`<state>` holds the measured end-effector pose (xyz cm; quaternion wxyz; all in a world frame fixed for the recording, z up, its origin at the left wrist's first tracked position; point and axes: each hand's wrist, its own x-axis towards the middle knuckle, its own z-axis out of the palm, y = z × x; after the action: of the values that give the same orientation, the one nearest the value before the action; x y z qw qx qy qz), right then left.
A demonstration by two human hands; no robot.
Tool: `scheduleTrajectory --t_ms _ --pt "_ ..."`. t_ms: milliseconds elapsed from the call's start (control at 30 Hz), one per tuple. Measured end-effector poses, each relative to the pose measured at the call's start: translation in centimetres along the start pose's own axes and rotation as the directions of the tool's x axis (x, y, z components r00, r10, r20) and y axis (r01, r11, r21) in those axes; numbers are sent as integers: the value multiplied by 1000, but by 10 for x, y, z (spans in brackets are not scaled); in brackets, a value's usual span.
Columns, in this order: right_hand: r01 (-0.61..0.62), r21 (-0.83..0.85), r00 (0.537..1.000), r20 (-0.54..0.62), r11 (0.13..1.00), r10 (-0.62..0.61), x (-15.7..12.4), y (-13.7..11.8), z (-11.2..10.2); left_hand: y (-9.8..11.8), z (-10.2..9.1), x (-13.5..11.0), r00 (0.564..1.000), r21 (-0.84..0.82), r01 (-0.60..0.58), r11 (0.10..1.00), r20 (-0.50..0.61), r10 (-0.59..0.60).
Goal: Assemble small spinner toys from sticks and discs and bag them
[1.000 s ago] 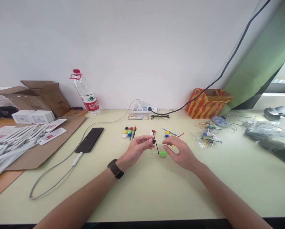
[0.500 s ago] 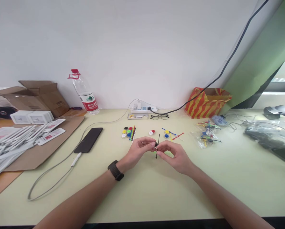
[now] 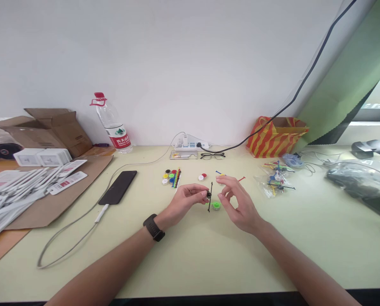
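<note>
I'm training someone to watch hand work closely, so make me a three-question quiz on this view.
1. Which hand pinches the black piece?
2. True or false: the right hand is apart from the black piece.
3. Choose: which stands nearer the bottle, the cardboard box or the striped bag?

Key: 1. The left hand. 2. True. 3. The cardboard box.

Wall [image 3: 190,63]: I see a red-capped bottle [image 3: 119,137], a power strip [image 3: 191,145] and a striped bag [image 3: 279,140] before it.
Phone [image 3: 118,187]: black, joined to a pale cable [image 3: 101,212].
</note>
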<state>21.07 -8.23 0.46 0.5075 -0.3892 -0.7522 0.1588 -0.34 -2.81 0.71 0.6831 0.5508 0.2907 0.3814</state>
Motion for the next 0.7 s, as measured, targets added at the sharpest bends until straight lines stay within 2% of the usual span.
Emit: scheduleTrajectory --t_ms 200,333,367,433,533,600,700 --pt "24 -21 999 -41 999 -25 -4 2 6 0 -1 0 1000 19 -4 1000 6 4" --pt "9 -10 1000 -14 1000 -9 -5 2 8 1 -1 -1 1000 16 -1 1000 4 1" --pt "-21 18 1000 2 1000 21 -5 2 7 1 -1 -1 1000 16 -1 1000 1 0" --pt "-166 118 986 50 979 161 -4 0 4 1 -1 0 1000 12 -4 1000 -12 4" --pt "-432 309 902 156 847 402 1 -1 -3 0 -3 1 999 8 -13 1000 -44 13" --pt "-461 392 885 132 796 447 5 -1 -8 -2 -5 3 998 15 -15 1000 -67 16" --pt "-404 412 902 33 817 430 10 -1 -11 -5 -7 5 994 40 -18 999 -106 22"
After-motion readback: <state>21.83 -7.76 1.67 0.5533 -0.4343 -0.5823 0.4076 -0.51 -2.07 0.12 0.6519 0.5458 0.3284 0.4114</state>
